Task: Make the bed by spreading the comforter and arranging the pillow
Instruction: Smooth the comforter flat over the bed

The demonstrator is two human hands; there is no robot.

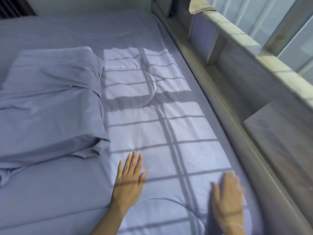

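Observation:
A lavender-blue sheet (169,129) covers the mattress, lit by a window-grid patch of sunlight. A folded, bunched comforter (50,102) of the same colour lies on the left half of the bed. My left hand (130,177) lies flat on the sheet with straight fingers, just right of the comforter's near corner. My right hand (228,199) is flat on the sheet near the bed's right edge and is motion-blurred. Neither hand holds anything. No pillow is in view.
A padded grey bed frame (211,92) runs along the right side. Beyond it stands a wooden ledge (250,43) with open compartments below a window (288,19). A folded cloth (198,5) sits on the ledge's far end.

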